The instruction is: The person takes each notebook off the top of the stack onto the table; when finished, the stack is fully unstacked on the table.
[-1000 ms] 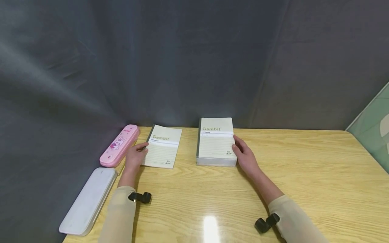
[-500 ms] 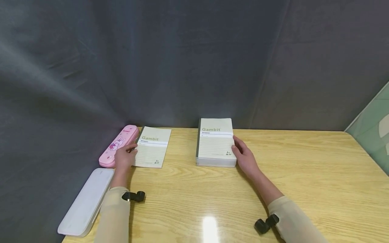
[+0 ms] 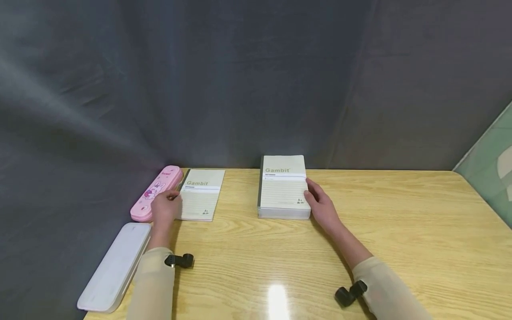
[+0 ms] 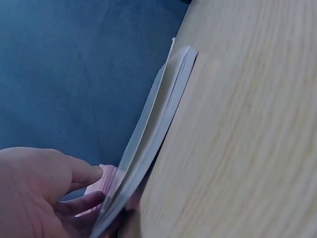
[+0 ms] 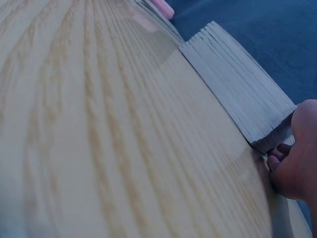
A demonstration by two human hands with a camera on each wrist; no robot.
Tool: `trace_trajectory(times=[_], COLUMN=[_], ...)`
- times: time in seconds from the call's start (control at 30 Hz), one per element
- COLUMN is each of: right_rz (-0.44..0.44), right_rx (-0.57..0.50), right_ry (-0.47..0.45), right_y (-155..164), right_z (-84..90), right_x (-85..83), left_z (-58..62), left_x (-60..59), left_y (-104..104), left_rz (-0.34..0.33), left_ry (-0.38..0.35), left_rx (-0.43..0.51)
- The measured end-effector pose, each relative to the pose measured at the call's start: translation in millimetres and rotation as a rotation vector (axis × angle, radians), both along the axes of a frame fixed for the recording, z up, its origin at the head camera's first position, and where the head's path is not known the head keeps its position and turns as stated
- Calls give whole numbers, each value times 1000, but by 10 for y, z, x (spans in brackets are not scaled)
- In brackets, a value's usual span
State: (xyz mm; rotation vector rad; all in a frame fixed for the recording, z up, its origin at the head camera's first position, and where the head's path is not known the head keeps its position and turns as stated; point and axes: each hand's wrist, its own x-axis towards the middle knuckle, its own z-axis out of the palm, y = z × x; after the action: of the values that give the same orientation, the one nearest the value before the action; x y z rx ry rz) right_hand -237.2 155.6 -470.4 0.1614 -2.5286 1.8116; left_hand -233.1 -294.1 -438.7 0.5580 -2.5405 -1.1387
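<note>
Lone notebook [image 3: 202, 195] shifted left, notebook stack [image 3: 283, 189] (both "Gambit"), "Sweet" case [image 3: 158, 184]

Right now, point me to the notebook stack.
In the head view, the notebook stack stands right of the picture's centre on the table, right of the single notebook, the right hand against its right side.

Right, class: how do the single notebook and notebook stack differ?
The single notebook is thin; the notebook stack is much thicker. The left hand is at the single notebook's spine side; the right hand is at the notebook stack's right side. Both show dark spines and pale "Gambit" covers.
</note>
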Motion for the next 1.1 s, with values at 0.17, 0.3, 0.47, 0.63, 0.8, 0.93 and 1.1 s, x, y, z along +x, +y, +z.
trace_trajectory(times=[0.17, 0.3, 0.47, 0.63, 0.8, 0.93, 1.1], right_rz=[3, -2, -9, -11, -8, -12, -18], right_rx=[0, 8, 8, 15, 12, 11, 11], right_ry=[-5, -7, -14, -14, -1, -4, -8], right_y=[-4, -17, -25, -27, -26, -30, -33], right_z=[7, 12, 19, 25, 28, 14, 4], right_x=[3, 8, 10, 15, 8, 4, 15], left_z=[53, 101, 124, 163, 222, 167, 126], left_x=[30, 32, -38, -91, -95, -132, -179], left_y=[86, 200, 389, 575, 726, 818, 959], left_rz=[28, 30, -66, -137, -185, -218, -269], left_ry=[26, 89, 133, 118, 86, 82, 83], left_rx=[-52, -72, -20, 52, 105, 114, 147])
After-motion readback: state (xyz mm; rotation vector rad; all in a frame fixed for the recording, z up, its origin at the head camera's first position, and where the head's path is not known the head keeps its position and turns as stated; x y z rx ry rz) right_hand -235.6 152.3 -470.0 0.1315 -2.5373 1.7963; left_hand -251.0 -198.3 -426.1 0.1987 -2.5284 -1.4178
